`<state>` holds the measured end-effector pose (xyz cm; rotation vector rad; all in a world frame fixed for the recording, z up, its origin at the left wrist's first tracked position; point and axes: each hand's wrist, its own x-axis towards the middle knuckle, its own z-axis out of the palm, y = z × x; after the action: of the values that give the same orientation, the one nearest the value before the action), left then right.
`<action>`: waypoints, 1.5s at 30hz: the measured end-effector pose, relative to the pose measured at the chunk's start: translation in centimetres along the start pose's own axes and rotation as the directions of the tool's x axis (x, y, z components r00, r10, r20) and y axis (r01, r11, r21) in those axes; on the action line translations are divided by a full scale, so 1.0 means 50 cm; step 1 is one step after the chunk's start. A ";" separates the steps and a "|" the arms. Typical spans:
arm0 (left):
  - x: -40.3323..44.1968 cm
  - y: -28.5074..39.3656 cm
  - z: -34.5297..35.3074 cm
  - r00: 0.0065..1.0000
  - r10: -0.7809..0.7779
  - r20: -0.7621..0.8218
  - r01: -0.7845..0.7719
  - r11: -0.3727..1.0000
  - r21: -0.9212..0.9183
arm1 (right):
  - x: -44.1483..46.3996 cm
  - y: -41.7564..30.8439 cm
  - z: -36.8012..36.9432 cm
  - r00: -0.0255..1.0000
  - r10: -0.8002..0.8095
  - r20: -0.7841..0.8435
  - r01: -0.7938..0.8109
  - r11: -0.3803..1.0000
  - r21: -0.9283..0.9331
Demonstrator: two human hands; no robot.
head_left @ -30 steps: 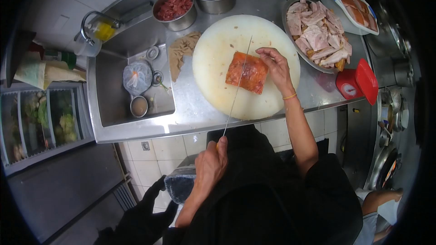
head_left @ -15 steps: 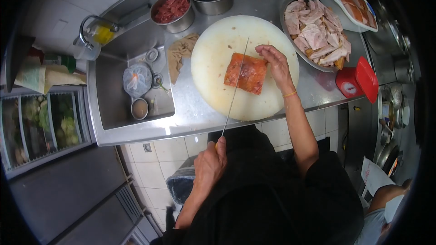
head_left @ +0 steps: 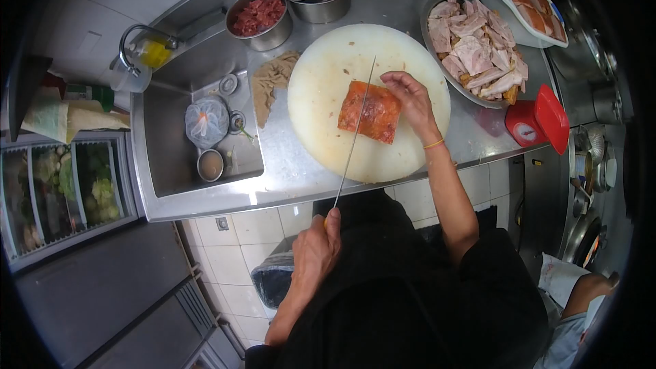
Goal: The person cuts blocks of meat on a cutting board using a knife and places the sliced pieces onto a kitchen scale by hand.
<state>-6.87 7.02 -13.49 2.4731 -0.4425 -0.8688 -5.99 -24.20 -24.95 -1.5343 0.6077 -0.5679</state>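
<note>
A reddish-brown slab of roast meat [head_left: 383,115] lies on the round white chopping board [head_left: 318,61]. My left hand [head_left: 317,247], near the counter's front edge, is closed around the handle of a long knife [head_left: 350,157]. The blade, seen nearly edge-on, crosses over the left part of the slab; whether it has cut in cannot be made out. At the slab's right edge is my right hand [head_left: 413,101], fingers loosely bent and partly spread, with a yellow band at the wrist. It appears to touch the slab but does not grip it.
Right of the board stand a large bowl of sliced meat [head_left: 476,48], a red scale [head_left: 526,126] and a white tub [head_left: 509,10]. Behind are a pot of red meat [head_left: 270,37] and stacked pots [head_left: 321,10]. Left are a brown cloth [head_left: 270,82] and sink [head_left: 160,157]. Another person's arm [head_left: 584,294] shows lower right.
My right hand has shifted very slightly left, still by the slab's edge. The knife and slab have barely moved. The other person's arm at lower right has changed position.
</note>
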 end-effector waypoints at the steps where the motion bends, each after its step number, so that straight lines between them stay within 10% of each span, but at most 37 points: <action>1: 0.000 0.001 -0.001 1.000 0.000 -0.002 0.000 1.000 -0.002 | -0.002 0.002 0.002 1.000 -0.008 0.000 0.008 0.999 -0.039; 38: -0.010 0.019 -0.002 1.000 -0.002 -0.012 0.002 0.999 0.040 | 0.001 0.003 0.017 0.998 -0.013 0.057 0.017 0.997 -0.074; 45: 0.001 0.035 -0.007 0.999 -0.037 0.003 0.037 0.990 0.138 | 0.058 -0.048 -0.032 0.899 0.335 0.282 -0.367 0.927 0.071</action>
<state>-6.85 5.65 -12.36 2.6128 -0.4745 -0.8870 -4.85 -27.26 -22.51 -1.3139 0.6119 -0.1155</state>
